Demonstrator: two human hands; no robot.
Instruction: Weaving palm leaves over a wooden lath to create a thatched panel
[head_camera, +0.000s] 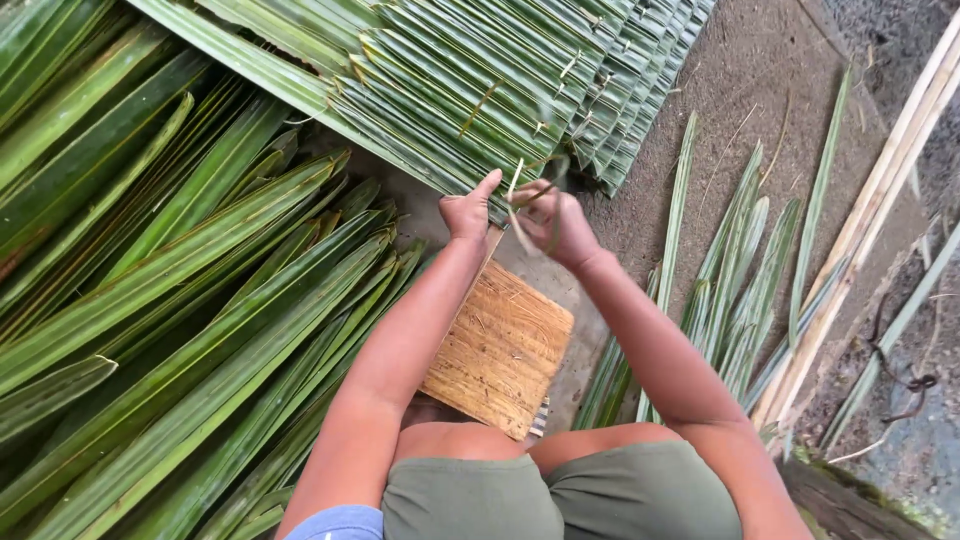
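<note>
Head view: both hands (515, 215) on leaf panel (470, 90).

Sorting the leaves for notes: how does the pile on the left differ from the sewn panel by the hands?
The loose leaves lie long, flat and separate; the stitched panel has leaves folded, overlapped and pinned in rows. The loose leaves fan out unevenly; the stitched panel is neat and parallel. Both are green palm leaves on the ground.

Operator: bare arms, olive-green shorts (560, 500), light-blue sleeve edge (340, 524) at left shoulder. No gloves, rings, watch.
</note>
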